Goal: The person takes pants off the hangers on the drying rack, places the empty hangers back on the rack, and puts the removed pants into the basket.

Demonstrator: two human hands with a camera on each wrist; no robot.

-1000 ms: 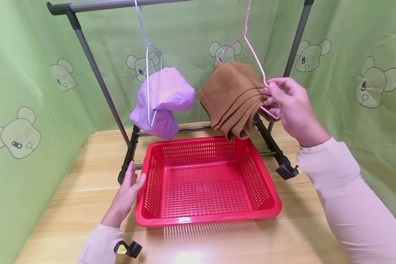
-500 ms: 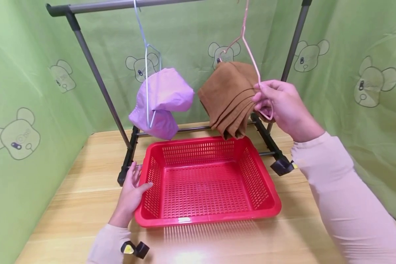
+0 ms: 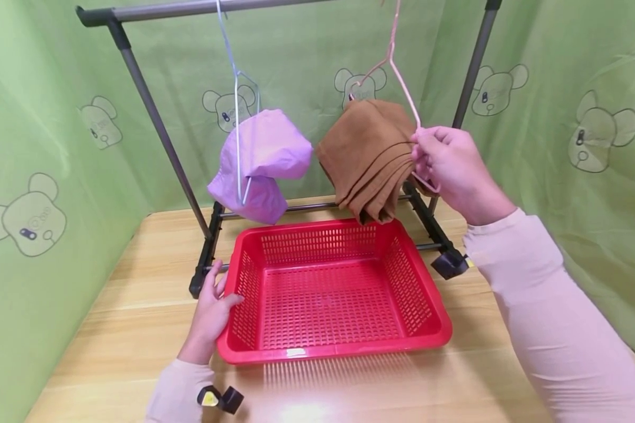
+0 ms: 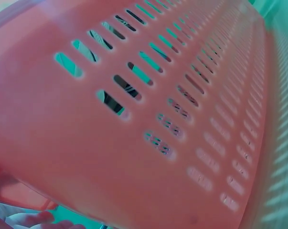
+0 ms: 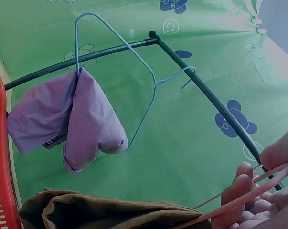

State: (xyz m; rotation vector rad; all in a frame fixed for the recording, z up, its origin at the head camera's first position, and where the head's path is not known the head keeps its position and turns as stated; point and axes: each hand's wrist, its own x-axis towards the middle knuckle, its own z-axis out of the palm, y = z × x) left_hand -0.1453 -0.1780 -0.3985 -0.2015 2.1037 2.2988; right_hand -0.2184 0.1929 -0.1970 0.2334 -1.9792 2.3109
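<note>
A brown folded cloth [image 3: 373, 153] hangs over a pink wire hanger [image 3: 402, 82] on the right of the rail. My right hand [image 3: 452, 170] pinches the hanger's right side, close beside the cloth's layered edge; the right wrist view shows pink wire between thumb and fingers. Below stands a red plastic basket [image 3: 325, 355] with slotted walls, nothing inside. At its left side my left hand [image 3: 210, 317] holds the rim, thumb over the top and fingers along the outside. A purple cloth [image 3: 267, 147] hangs on a light blue hanger [image 3: 237, 129] to the left.
The grey rack [image 3: 153, 111] spans the back, its black feet [image 3: 203, 264] on the wooden table [image 3: 111, 329] behind and beside the basket. Green curtains [image 3: 21, 129] with bear prints enclose the table on the left, back and right.
My left hand has moved right, from beside the basket onto its rim. The right hand, still pinching the pink hanger, has shifted slightly left, and the brown cloth has swayed a little with it.
</note>
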